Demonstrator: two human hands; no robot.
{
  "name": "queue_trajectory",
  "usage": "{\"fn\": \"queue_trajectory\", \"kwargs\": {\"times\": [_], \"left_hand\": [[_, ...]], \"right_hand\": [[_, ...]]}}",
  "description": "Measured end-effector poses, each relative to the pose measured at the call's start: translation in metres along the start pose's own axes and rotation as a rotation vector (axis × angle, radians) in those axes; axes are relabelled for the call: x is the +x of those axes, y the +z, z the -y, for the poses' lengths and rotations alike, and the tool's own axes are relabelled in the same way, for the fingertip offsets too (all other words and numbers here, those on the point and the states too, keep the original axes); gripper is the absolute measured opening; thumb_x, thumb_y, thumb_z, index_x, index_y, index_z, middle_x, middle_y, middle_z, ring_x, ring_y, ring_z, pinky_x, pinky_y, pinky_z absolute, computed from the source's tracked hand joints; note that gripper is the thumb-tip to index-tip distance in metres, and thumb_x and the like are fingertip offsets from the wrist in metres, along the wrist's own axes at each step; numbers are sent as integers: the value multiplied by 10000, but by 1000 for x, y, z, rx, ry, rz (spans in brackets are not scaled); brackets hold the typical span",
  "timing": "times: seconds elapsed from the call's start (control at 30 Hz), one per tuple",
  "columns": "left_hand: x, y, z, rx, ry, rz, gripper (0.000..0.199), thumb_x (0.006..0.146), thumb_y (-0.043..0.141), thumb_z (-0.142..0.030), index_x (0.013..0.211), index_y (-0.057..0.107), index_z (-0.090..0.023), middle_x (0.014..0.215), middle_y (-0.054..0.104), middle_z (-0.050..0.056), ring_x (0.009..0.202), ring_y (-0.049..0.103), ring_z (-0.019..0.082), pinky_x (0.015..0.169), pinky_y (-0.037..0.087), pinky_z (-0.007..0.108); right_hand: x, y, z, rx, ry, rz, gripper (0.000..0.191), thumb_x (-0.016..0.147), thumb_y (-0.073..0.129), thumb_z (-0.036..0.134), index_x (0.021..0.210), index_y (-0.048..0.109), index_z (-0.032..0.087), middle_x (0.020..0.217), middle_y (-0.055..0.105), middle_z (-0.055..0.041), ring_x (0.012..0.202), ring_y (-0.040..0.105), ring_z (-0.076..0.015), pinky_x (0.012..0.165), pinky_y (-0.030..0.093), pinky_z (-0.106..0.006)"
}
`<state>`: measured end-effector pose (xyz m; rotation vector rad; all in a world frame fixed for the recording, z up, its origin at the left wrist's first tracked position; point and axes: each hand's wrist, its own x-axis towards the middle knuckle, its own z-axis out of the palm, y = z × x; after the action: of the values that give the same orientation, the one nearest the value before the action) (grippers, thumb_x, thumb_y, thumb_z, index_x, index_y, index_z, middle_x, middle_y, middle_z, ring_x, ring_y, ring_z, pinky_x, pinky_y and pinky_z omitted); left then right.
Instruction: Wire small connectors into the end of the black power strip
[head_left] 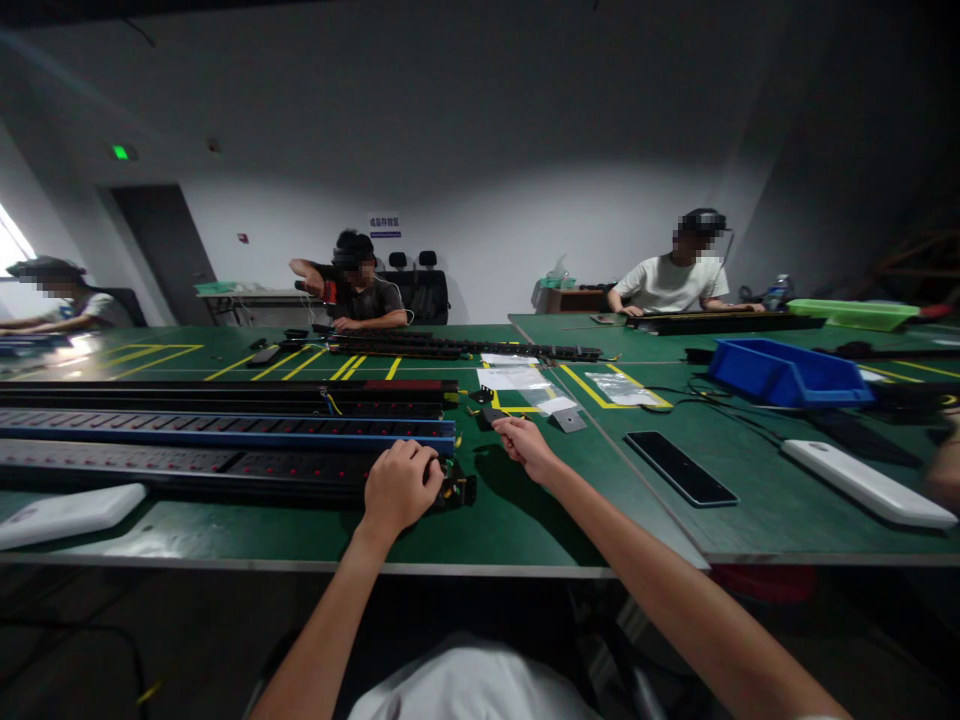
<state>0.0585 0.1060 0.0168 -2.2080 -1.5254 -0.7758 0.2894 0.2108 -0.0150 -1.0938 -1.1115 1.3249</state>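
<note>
Head view: A green table (547, 530) with a pale front edge spans the workspace; a seam divides it into two sections. Yellow tape marks zones on the far half. Three long strips lie side by side on the left section: a near strip (300, 474), a blue-edged strip (225, 433) and a black strip (225, 398). The left hand (403, 485) rests over the right end of the near strip, fingers curled; the view does not show whether it grips. The right hand (523, 446) is closed narrow, pinching a dark part (490, 415) just right of the strip ends. A phone (681, 468), a white case (866, 484) and a blue bin (787, 375) occupy the right section.

Three co-workers sit around the table; one, in a dark shirt (384, 297), holds a red-and-black tool. Behind them are a pale wall (480, 140), a grey door (163, 237) and a lit green sign (121, 153).
</note>
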Motion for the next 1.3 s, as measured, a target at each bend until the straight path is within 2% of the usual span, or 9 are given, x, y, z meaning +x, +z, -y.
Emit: {"fn": "queue_trajectory", "kwargs": {"times": [0.23, 0.57, 1.3], "left_hand": [[0, 0, 1, 1, 4, 5, 237, 926, 470, -282, 959, 696, -220, 913, 662, 69, 909, 587, 234, 786, 458, 365], [0, 1, 1, 2, 5, -2, 243, 922, 471, -280, 964, 701, -216, 925, 673, 77, 916, 586, 229, 795, 473, 363], [0, 1, 1, 6, 8, 13, 245, 931, 469, -283, 979, 700, -217, 943, 673, 66, 925, 596, 233, 793, 463, 365]], "right_hand": [[3, -2, -2, -5, 10, 11, 277, 662, 670, 288, 898, 642, 145, 511, 440, 92, 403, 333, -45, 357, 185, -158], [-7, 5, 11, -9, 43, -28, 173, 690, 642, 223, 843, 632, 143, 469, 410, 98, 368, 296, -38, 343, 166, -150], [-3, 3, 7, -17, 40, -30, 166, 719, 599, 205, 867, 629, 136, 480, 427, 96, 367, 312, -35, 341, 178, -146]]}}
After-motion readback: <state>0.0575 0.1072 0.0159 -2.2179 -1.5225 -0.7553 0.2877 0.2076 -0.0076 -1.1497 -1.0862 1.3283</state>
